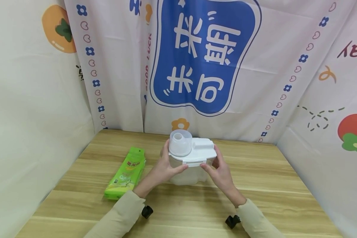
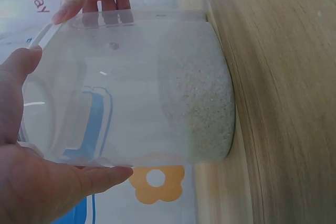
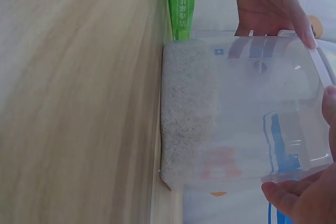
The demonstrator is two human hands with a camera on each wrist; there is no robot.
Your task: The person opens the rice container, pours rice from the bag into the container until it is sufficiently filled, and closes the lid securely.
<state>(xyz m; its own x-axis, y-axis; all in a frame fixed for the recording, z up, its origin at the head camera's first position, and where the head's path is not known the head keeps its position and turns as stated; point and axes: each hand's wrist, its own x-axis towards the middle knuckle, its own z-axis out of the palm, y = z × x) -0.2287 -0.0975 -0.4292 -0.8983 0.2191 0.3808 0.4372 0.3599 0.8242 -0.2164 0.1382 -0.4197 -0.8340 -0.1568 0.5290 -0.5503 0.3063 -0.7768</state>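
Observation:
A clear plastic rice container (image 2: 126, 98) with a white lid (image 1: 197, 152) stands upright on the table. A layer of white rice (image 3: 184, 114) fills its lower part. A transparent cup (image 1: 180, 143) sits upside down on the lid's left side. My left hand (image 1: 164, 168) grips the container's left side, thumb along the front near the lid's clip (image 1: 194, 163). On the opposite side my right hand (image 1: 221, 172) holds it the same way, its thumb at the clip's right end.
Left of the container, a green bag (image 1: 126, 175) lies flat on the wooden table (image 1: 273, 185), close to my left forearm. Printed white curtains (image 1: 119, 66) hang behind the table and along both sides.

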